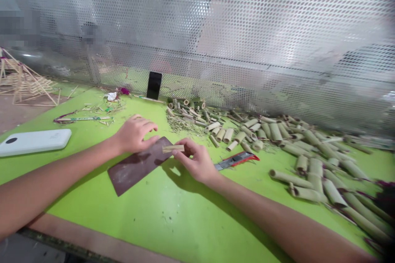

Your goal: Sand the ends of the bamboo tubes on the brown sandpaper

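Brown, flat and rectangular, the sheet (135,171) lies aslant on the green tabletop (173,218) before me, its surface marked with pale dusty smears. My right hand (197,160) pinches a short bamboo strip (171,148) between thumb and fingers; the strip points left and shows over the upper right corner of the sheet. Whether strip and sheet touch, I cannot tell. My left hand (137,134) is spread loosely at the sheet's upper edge, fingers bent, thumb apart from them and reaching towards the upper corner. I see nothing in its grasp; whether the thumb presses on the sheet, I cannot determine.

Just beyond my right wrist rests a utility knife (236,160) with red edging, its near end partly hidden by the wrist. Cut bamboo pieces (275,131) of mixed length and thickness lie heaped from the far middle to the right side, with fine shavings (188,125) at the heap's left end.

On my left, a white rectangular device (40,140) lies flat near the edge. A dark phone (154,85) stands upright at the back, before a perforated metal panel (262,37). At far left sits a framework of thin sticks (27,80).
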`<control>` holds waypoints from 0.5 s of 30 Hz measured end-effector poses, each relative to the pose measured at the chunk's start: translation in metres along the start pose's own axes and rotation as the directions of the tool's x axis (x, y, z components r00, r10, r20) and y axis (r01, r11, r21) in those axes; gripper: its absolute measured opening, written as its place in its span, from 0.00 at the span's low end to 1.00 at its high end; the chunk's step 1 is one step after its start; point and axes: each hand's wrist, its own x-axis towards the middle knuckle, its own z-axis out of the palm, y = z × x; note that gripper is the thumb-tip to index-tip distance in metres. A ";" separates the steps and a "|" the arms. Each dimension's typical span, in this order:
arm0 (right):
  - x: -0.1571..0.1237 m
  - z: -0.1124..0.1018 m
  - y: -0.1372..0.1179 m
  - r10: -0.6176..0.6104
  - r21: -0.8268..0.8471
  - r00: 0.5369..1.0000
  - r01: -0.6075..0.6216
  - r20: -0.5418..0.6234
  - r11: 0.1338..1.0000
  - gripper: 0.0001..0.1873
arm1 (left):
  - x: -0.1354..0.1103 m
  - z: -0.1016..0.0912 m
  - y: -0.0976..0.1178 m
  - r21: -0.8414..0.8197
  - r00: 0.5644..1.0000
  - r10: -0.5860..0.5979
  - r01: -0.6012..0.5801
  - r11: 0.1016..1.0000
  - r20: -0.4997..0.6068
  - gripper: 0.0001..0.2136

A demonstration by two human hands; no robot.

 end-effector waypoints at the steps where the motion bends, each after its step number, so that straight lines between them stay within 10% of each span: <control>1: 0.000 0.000 0.000 -0.005 0.004 1.000 0.005 -0.003 1.000 0.13 | 0.000 -0.001 0.011 -0.067 0.998 0.061 -0.063 0.996 -0.029 0.18; 6: 0.000 0.000 0.000 0.005 0.001 1.000 -0.005 -0.002 1.000 0.14 | -0.002 -0.003 0.035 -0.059 0.950 0.297 -0.303 0.951 -0.096 0.16; 15: 0.002 -0.001 -0.001 0.031 0.014 0.999 -0.031 0.013 0.999 0.18 | -0.003 -0.002 0.031 -0.057 0.923 0.320 -0.339 0.939 -0.215 0.08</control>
